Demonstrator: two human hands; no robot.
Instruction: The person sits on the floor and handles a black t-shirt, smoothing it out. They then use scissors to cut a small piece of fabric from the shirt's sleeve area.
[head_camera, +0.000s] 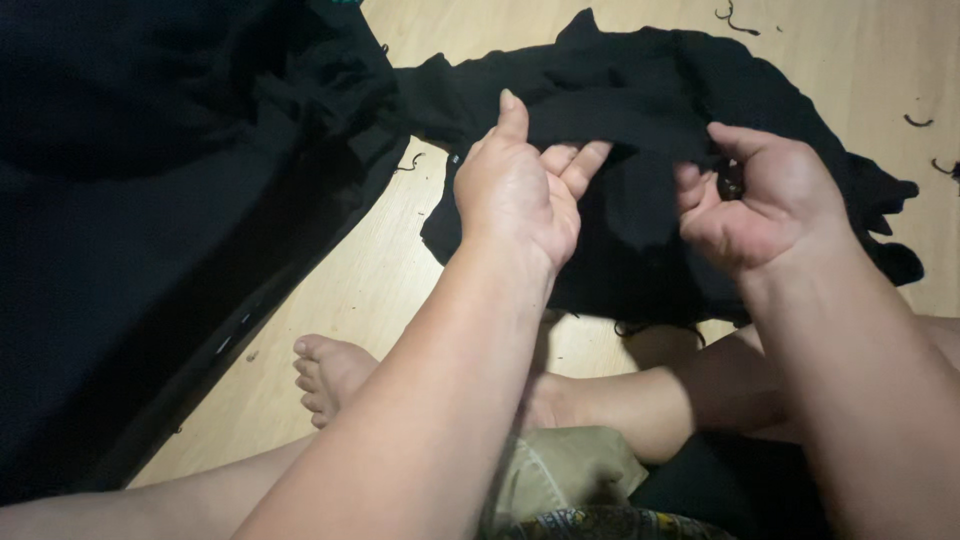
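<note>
Pale wooden floor (400, 270) filled the background, with small dark thread scraps (735, 18) scattered near the top edge. On it lay a black cloth piece (640, 80), crumpled and spread out, its longer side running roughly from left to right across the view. Both hands were lifting a part of it just above the floor. The left hand (515, 195) pinched a fold of the cloth, thumb up and fingers pressed together on the fabric. The right hand (765, 195) gripped another fold, its fingers curled closed around the fabric. Between the hands a narrow strip of the cloth hung down. A larger dark fabric mass (150, 200) covered the left side, touching the cloth piece at the top. A bare foot (330, 375) rested on the floor below the hands. No container could be seen.
</note>
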